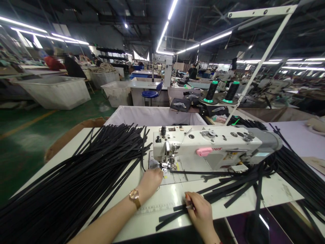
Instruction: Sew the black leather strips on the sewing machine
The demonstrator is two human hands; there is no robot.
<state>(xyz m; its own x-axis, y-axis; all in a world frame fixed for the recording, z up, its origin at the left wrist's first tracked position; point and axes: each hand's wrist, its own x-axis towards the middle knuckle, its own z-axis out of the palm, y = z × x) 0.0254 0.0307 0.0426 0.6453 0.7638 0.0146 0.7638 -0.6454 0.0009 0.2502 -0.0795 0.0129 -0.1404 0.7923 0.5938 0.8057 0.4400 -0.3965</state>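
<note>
My left hand [150,184], with a watch [134,194] on its wrist, is closed just below the needle area of a white sewing machine [182,145]. What its fingers hold is too small to make out. Near the table's front edge, my right hand [200,211] has its fingers curled round a small tool [189,206], only partly visible. Black strips [167,217] lie beside and under that hand. One long black strip [203,172] runs along the machine's base to the right. A large heap of black strips [101,162] covers the table's left side.
A wrench [208,177] lies by the machine base. More black strips [291,179] are piled right. Behind stand a cloth-lined bin [152,113], thread cones [211,91], black bags [180,104] and a thread stand pole [261,64]. People are at the far left.
</note>
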